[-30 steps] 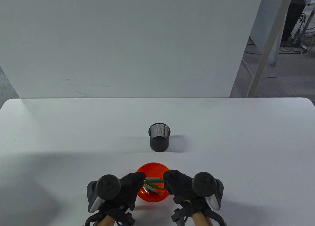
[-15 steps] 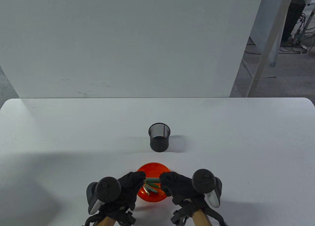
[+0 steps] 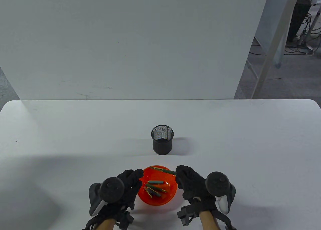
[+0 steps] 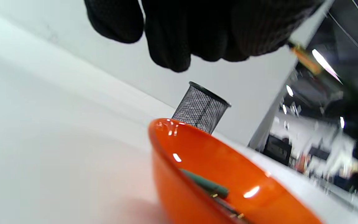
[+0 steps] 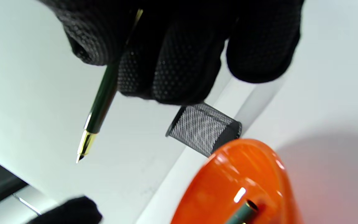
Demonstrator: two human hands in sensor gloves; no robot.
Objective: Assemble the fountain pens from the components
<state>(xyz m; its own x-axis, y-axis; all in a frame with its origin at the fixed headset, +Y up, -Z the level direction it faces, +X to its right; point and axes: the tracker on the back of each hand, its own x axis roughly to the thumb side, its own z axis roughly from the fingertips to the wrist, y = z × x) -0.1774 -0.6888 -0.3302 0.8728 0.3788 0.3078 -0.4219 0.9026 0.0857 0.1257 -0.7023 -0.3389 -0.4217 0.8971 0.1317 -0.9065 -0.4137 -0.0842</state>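
My right hand (image 3: 178, 173) pinches a thin dark green pen section (image 3: 163, 169) with a gold nib. It holds it over the far rim of the orange bowl (image 3: 143, 198), nib pointing left. In the right wrist view the section (image 5: 101, 96) slants down from my fingers (image 5: 172, 71), nib free. My left hand (image 3: 136, 176) hovers at the bowl's left rim with fingers loosely curled. Nothing shows in its fingers (image 4: 166, 37). Several green and gold pen parts (image 3: 154, 188) lie in the bowl.
A black mesh pen cup (image 3: 162, 139) stands upright on the white table behind the bowl. It also shows in the left wrist view (image 4: 200, 107) and the right wrist view (image 5: 204, 127). A white panel stands along the table's far edge.
My hands have moved apart. The right hand has moved back and to the right, carrying the nib section over the bowl's far rim. The left hand has drawn back to the bowl's left rim.
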